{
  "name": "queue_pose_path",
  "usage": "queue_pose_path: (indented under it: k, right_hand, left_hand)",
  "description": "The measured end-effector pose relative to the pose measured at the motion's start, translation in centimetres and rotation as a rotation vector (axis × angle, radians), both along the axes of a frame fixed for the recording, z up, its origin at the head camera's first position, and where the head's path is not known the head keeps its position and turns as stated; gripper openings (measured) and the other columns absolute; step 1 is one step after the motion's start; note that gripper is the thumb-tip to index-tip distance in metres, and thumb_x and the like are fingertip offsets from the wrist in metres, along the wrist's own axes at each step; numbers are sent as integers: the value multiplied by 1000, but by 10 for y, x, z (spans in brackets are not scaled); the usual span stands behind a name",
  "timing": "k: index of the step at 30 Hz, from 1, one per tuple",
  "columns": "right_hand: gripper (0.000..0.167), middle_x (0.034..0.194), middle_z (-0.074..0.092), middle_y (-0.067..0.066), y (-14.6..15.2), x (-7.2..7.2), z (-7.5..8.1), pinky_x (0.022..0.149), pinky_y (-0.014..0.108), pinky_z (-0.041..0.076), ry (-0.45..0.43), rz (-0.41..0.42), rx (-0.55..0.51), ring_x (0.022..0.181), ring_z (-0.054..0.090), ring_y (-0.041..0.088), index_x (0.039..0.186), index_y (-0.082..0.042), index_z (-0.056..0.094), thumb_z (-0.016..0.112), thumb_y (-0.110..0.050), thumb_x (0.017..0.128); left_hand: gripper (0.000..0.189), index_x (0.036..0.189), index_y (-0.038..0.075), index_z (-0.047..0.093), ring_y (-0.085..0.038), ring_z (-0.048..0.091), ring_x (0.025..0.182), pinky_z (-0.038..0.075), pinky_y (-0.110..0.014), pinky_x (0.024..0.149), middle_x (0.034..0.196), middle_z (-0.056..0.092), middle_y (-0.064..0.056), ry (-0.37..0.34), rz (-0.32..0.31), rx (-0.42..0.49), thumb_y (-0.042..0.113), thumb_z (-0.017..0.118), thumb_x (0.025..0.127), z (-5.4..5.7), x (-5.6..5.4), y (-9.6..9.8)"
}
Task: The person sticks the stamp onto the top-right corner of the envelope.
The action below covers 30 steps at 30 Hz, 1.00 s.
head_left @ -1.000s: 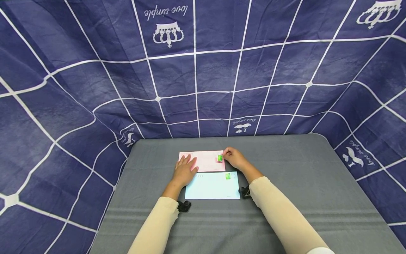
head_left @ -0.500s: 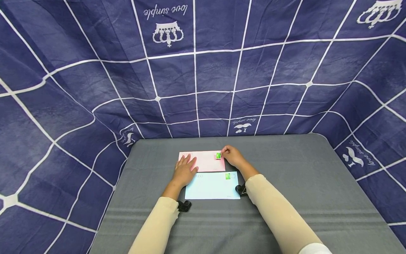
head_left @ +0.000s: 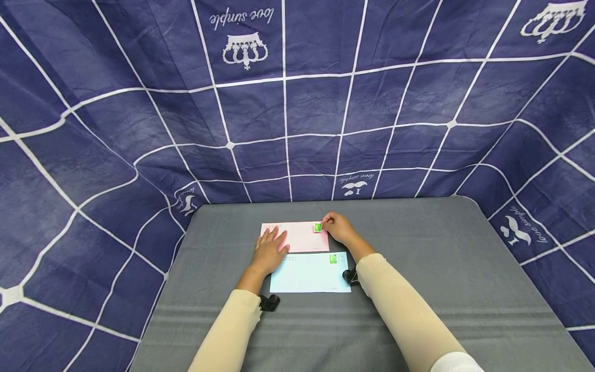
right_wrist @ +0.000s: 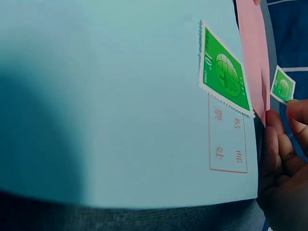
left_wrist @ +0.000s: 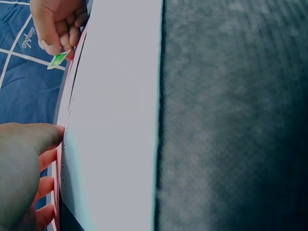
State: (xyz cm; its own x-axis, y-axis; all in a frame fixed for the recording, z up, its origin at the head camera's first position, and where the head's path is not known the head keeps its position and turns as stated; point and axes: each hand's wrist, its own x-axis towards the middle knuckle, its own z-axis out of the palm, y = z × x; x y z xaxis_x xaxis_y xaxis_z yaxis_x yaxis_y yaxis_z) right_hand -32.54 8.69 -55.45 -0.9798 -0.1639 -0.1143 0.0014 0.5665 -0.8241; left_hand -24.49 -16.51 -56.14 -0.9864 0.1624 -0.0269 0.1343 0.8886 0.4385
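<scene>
A pink envelope (head_left: 304, 238) lies flat, with my left hand (head_left: 270, 249) spread over its left part, fingers straight and pressing on it. At its upper right corner my right hand (head_left: 338, 227) pinches a green postage stamp (head_left: 317, 227) between thumb and forefinger. In the right wrist view the held stamp (right_wrist: 283, 86) stands tilted up above the pink envelope (right_wrist: 254, 43), gripped by one corner. Directly below lies a light blue envelope (head_left: 307, 276), which bears another green stamp (right_wrist: 225, 72) beside a red printed box near its upper right corner.
Both envelopes rest on a grey cloth-covered table (head_left: 441, 258). A dark blue curtain (head_left: 316, 103) with white lines rises behind the table and along its sides. Each wrist wears a small black camera, the left camera (head_left: 269, 303) near the blue envelope's lower left corner.
My right hand has moved slightly left and away from me, carrying the stamp farther in over the pink envelope's upper right corner. The left hand has stayed in place.
</scene>
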Motion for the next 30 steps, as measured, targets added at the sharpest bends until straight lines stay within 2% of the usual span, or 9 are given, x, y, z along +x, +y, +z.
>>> queue_pose_path:
  k: [8,15,22,30]
  right_hand:
    - [8,86,63,3,-3,-2,1,74,23,43,0,3,-1,79,56,13,98,-5,64,63,-13,96]
    - [7,82,61,0,-4,-6,0,71,21,43,-3,3,-13,77,54,11,96,-4,65,64,-11,95]
    - [10,87,64,2,-8,-8,2,73,22,43,-3,1,18,81,56,13,97,-5,67,65,-15,96]
    - [9,85,64,2,-11,-10,1,70,20,43,-15,-10,15,77,55,11,95,-4,66,66,-13,94]
  left_hand:
    - [56,155,20,44,-37,14,158,12,-61,126,168,27,-11,-29,0,-13,41,51,104,-1,-1,-2]
    - [56,155,20,44,-38,15,158,12,-60,126,168,27,-11,-13,0,-10,41,51,103,-3,-2,-2]
    - [55,153,18,46,-40,17,157,14,-61,125,166,30,-13,1,-2,-2,39,52,103,-1,-1,-2]
    - [55,154,19,45,-39,17,157,13,-60,126,167,29,-12,-10,-2,-4,39,52,103,-1,0,-1]
